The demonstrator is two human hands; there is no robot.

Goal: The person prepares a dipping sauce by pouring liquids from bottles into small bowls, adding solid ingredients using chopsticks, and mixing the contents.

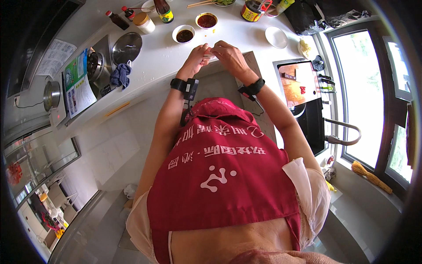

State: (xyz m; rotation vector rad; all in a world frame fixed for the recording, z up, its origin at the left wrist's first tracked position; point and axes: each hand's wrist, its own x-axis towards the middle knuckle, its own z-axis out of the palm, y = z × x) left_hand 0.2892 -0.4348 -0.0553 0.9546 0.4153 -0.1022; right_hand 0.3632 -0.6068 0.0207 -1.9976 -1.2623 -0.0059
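Close together at the front edge of the white counter (155, 62), my left hand (197, 58) and my right hand (230, 56) hold a small white and reddish packet (208, 54) between their fingers. My fingers cover much of it, and its contents cannot be made out. Just beyond my hands stand a bowl of dark sauce (184, 35) and a bowl of reddish-brown sauce (206, 20). Small orange drips lie beside the second bowl. An empty white bowl (276, 37) sits farther right.
Sauce bottles (164, 13) and a lidded jar (144, 23) stand back left, near a steel pan lid (127, 48) and blue cloth (121, 76). At right, a cutting board (298, 87) bears a cleaver (290, 76) and chopped red pieces, beside the sink (310, 122).
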